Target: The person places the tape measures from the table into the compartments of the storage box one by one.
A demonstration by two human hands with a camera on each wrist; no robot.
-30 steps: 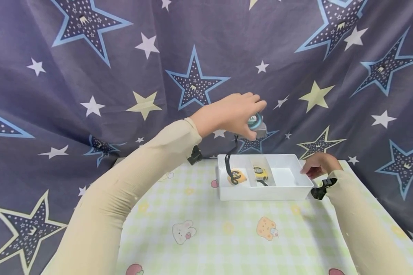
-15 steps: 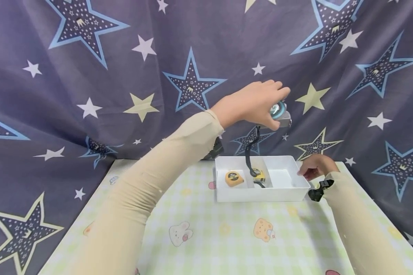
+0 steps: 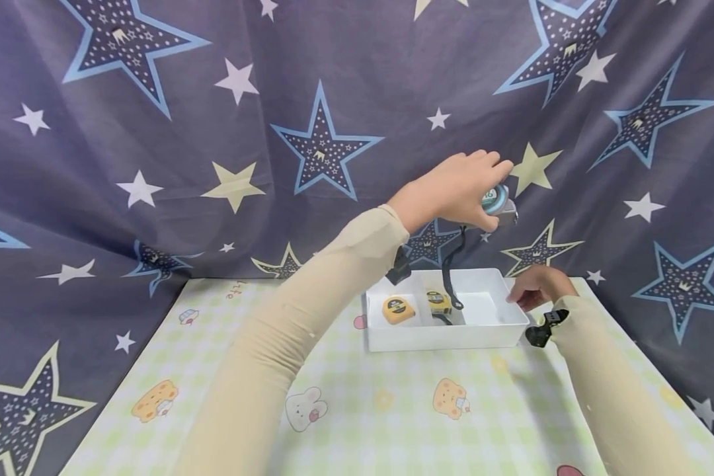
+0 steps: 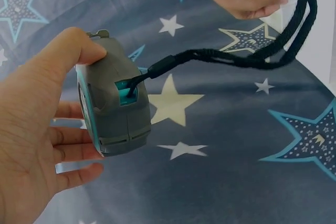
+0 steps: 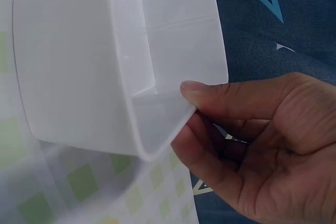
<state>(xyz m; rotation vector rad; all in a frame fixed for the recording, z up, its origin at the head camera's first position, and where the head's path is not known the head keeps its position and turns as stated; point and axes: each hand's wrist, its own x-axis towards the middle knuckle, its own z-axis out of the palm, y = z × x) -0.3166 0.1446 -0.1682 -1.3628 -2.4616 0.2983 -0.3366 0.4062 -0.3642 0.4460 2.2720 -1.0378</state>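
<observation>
My left hand [image 3: 467, 188] grips a grey and teal tape measure [image 4: 118, 98] above the white divided box [image 3: 446, 338]. From the tape measure a black wrist strap [image 3: 449, 271] hangs down, its lower end over the box's right part. My right hand [image 5: 247, 135] pinches the box's right end wall between thumb and fingers. An orange tape measure [image 3: 398, 309] lies in the left compartment. In the middle one sits a yellow tape measure [image 3: 438, 302] with a dark strap. The right compartment shows a bare floor around the hanging strap.
The box stands near the back of a table with a green checked cloth [image 3: 387, 423] printed with cartoon animals. Right behind the table hangs a dark curtain [image 3: 357, 53] with stars. A black camera mount [image 3: 538, 334] is on the right wrist.
My left hand has carried the grey and teal tape measure to the right, its strap passing from over the left compartment to over the right part. The right hand keeps its hold on the box.
</observation>
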